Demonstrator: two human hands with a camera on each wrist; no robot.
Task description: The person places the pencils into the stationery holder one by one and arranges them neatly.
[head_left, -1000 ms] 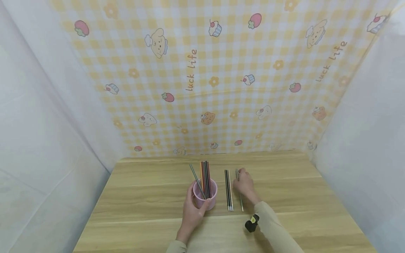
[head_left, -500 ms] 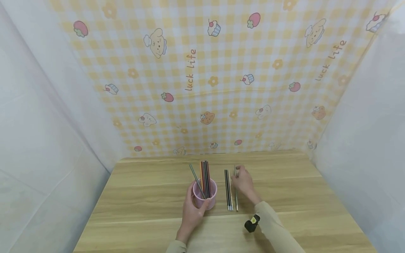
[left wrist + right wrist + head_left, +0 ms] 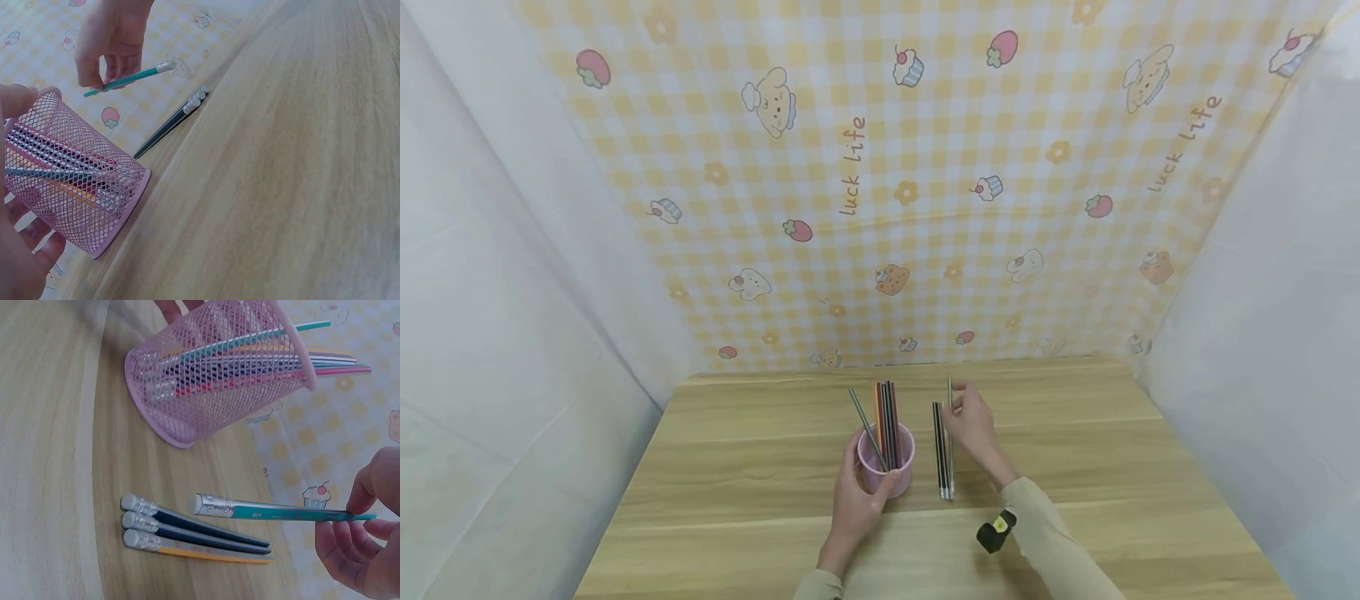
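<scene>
Checkered cloth [image 3: 820,167] backs the desk [image 3: 1060,433], near whose far edge my right fingers [image 3: 340,559] pinch a green pencil [image 3: 275,511], apparently for lifting, which next needs carrying to the cup [image 3: 212,412] my left fingers [image 3: 51,251] grip.

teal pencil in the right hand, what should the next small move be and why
Probably move the teal pencil left, over the mouth of the pink mesh cup, eraser end down: the right hand pinches it near the opposite end and it appears lifted off the table, the left hand holds the cup, and the pencils inside stand eraser end down.
</scene>
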